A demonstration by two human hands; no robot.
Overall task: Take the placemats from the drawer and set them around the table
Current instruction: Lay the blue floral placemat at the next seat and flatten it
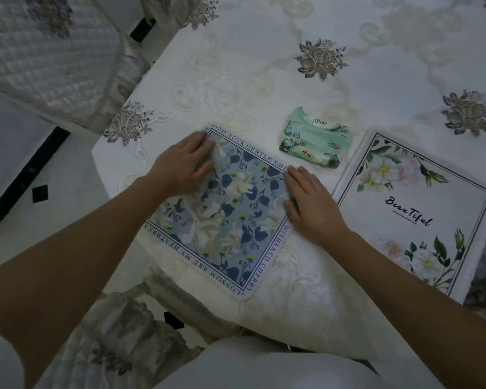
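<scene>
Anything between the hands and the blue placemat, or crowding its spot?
Nothing visible. The left hand and right hand press flat on the blue placemat; the tissue pack and white placemat lie apart from it.

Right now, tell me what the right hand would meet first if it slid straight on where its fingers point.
Most likely the green tissue pack. The right hand lies flat on the blue placemat, fingers aimed past its far corner; the pack's near end sits just beyond, though perhaps only grazed.
</scene>
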